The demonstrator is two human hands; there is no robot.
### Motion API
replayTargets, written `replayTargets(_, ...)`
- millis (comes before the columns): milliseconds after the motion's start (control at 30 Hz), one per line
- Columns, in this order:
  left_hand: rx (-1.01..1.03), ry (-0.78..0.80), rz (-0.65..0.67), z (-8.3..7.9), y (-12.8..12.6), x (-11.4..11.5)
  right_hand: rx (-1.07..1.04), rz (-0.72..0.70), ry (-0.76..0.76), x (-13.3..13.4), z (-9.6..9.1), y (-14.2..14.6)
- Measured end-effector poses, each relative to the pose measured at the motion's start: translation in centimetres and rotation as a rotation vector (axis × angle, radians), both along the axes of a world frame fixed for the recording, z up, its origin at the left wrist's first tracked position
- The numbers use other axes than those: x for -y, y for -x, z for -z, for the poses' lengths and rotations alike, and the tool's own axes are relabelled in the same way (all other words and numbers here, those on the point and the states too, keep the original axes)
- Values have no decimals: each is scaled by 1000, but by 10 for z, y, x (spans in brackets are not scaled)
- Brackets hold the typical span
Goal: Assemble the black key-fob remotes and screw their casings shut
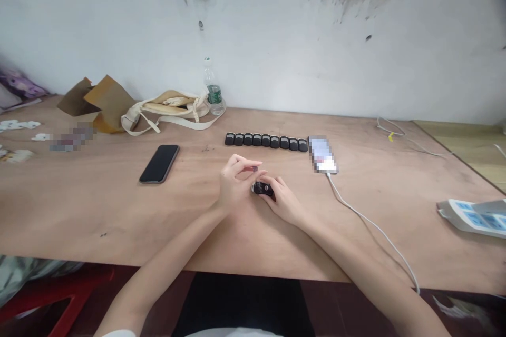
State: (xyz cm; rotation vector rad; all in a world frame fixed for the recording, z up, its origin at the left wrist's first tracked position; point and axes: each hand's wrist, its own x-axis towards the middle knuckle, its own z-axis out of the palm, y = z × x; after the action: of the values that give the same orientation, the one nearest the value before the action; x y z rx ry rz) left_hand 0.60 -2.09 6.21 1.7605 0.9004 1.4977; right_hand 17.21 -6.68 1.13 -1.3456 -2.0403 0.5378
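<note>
My two hands meet at the middle of the wooden table [98, 210]. My right hand [284, 201] grips a small black part [261, 188] against the tabletop. My left hand [236, 183] pinches a tiny dark piece [255, 169] between thumb and forefinger, just above that black part. Behind my hands lies a row of several similar black parts [266, 140], side by side.
A black phone [159, 164] lies left of my hands. A second phone [323, 155] lies to the right on a white cable [367, 224]. A power strip [472, 216] sits far right. A cream bag [169, 108], a water bottle [213, 89] and brown paper [100, 100] stand by the wall.
</note>
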Motion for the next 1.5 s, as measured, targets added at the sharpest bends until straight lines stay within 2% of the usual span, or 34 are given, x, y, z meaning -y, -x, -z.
replayTargets(67,-12,21,16,-1,1,0,7,-3,-1,0,0,0)
replayTargets(233,-40,103,228,-4,9,-7,16,-5,6,0,0,0)
replayTargets(333,-29,81,198,-3,8,-6,10,1,5,0,0,0)
replayTargets(433,-34,13,98,-1,2,-1,2,-2,4,0,-1,0)
replayTargets(533,-31,15,3,1,-2,1,-10,-6,-5,0,0,0)
replayTargets(600,-43,41,29,0,-1,1,-7,-9,-8,0,1,-1)
replayTargets(733,-60,80,198,-3,6,-3,14,-8,-2,0,2,-1)
replayTargets(800,-40,97,201,-4,6,-4,16,-7,2,0,2,-1)
replayTargets(1000,-42,-32,8,4,-1,-1,-3,-3,-2,0,0,0)
replayTargets(1100,-57,-33,-32,5,-2,-1,-3,0,-2,0,1,0)
replayTargets(1500,-93,39,173,-3,12,-10,-14,26,37,-2,1,-1)
